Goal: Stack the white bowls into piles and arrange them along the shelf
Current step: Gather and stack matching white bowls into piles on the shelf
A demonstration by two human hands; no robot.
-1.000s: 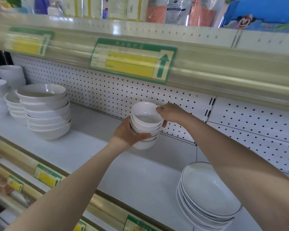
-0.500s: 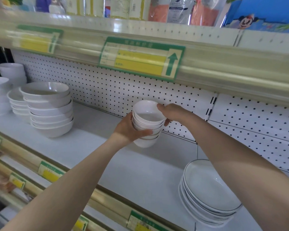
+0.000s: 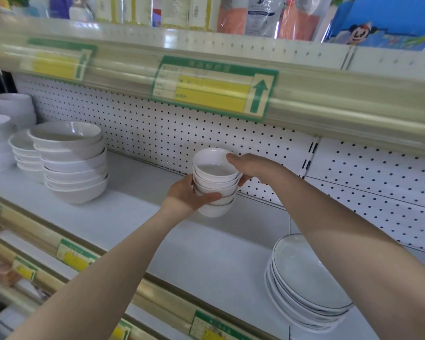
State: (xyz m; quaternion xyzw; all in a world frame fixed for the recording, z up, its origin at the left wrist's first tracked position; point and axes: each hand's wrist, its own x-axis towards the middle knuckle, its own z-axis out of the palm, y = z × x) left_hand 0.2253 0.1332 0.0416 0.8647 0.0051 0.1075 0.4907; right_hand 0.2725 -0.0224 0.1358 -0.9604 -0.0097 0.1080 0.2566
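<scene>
bowl stack | left hand grips it from 7 o'clock | right hand holds top rim at 2 o'clock | white, nested

This was a shop, at a run of retail shelving. Behind the left hand and right hand stood a white pegboard back panel with a slotted upright. Above them, the upper shelf's front rail carried green-and-yellow price labels with an up arrow, and sealed packs of goods stood in a row on top. Nearer than the hands, the shelf edge bore lower labels of the same kind. Stock sat in multiples: matching white bowls between the hands, piles left of the left hand, and plates below the right hand.
</scene>
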